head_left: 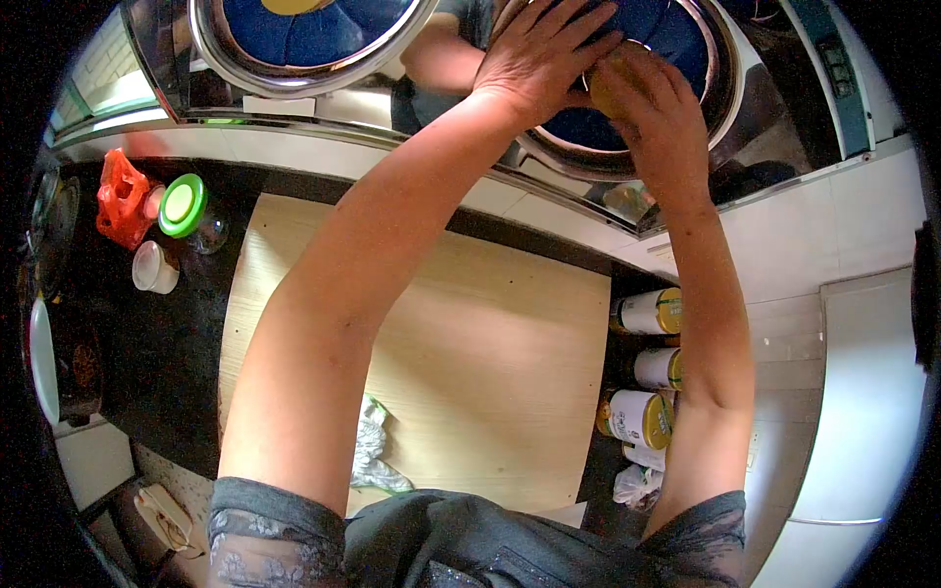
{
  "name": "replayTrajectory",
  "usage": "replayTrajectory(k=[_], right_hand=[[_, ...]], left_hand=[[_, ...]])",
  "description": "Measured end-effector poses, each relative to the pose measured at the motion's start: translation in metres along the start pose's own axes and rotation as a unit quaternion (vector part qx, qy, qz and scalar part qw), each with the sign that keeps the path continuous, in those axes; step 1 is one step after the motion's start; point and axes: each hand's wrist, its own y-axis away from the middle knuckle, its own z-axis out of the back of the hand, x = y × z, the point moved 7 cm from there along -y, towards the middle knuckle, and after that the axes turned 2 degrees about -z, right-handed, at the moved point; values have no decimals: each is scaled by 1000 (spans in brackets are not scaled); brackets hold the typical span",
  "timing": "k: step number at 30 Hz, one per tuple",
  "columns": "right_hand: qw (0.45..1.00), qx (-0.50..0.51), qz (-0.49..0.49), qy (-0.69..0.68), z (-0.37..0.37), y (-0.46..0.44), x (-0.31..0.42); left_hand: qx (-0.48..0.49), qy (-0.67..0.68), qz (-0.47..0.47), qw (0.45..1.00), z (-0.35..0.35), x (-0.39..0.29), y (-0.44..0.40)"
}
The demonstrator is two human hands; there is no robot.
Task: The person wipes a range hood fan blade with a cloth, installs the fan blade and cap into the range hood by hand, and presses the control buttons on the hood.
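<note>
My left hand (549, 61), fingers spread, reaches across the left rim of a chrome-rimmed blue disc (683, 44) set at the near edge of a glossy panel (423, 110). Just beside it, my right hand (655, 110) curls over the yellowish round piece (610, 90) at the disc's middle; whether it grips, I cannot tell. Below, tins (639, 417) line the right edge of the black worktop (157, 372).
</note>
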Motion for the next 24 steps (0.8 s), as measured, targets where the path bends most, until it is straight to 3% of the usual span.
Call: replayTrajectory(k=[3, 7, 10, 19, 24], right_hand=[[998, -2, -57, -36, -1, 6, -15], [999, -15, -40, -23, -7, 10, -17], [990, -11, -103, -97, -9, 13, -26], [986, -81, -141, -22, -1, 9, -11], [963, -9, -263, 53, -3, 5, -20]], left_hand=[[0, -3, 2, 1000, 0, 1, -2], [-2, -5, 2, 1000, 0, -1, -3], [4, -3, 2, 1000, 1, -1, -3], [6, -4, 6, 1000, 6, -2, -3], [-23, 17, 4, 1000, 4, -2, -2]])
